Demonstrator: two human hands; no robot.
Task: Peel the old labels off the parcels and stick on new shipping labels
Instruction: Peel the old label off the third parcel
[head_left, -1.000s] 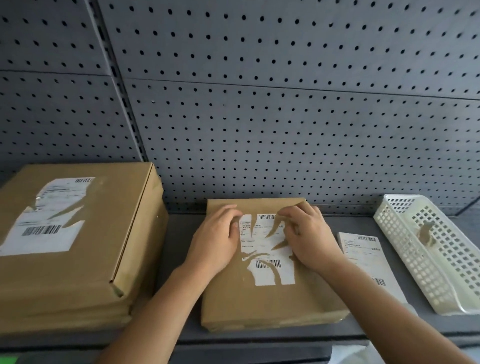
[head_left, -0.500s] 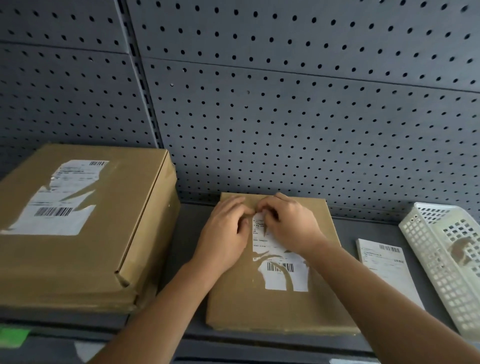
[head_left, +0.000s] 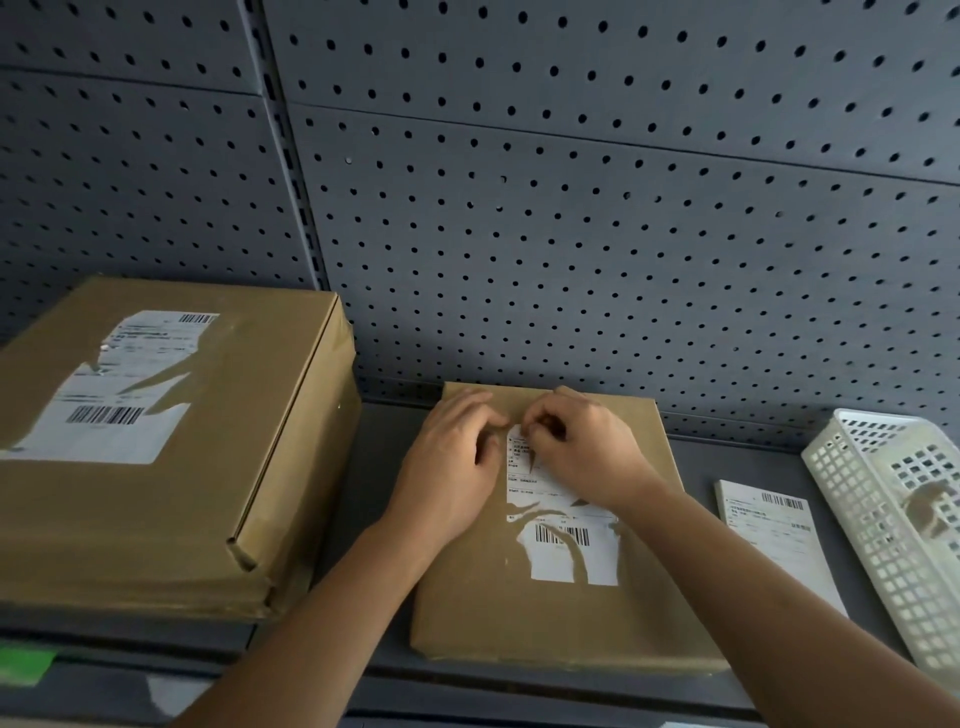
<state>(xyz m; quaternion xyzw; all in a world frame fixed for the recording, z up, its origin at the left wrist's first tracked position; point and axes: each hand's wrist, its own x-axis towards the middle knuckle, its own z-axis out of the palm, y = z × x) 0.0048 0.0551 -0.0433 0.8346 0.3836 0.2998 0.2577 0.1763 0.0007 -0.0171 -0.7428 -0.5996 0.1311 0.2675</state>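
A small parcel (head_left: 519, 613) lies in the middle of the shelf (head_left: 384, 467), going from the back edge almost to the front edge. Its old label (head_left: 561, 551) is torn. The right hand (head_left: 587, 452) pinches the top of the old label with bent fingers. The left hand (head_left: 452, 467) rests on the small parcel just beside it, fingers loose, holding nothing. A big parcel (head_left: 208, 467) sits at the left end. A new label (head_left: 774, 540) lies between the small parcel and a white basket (head_left: 857, 519) at the right end.

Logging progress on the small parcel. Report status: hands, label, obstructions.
Left hand resting on small parcel. Right hand pinching top edge of torn old label. Nothing blocking.
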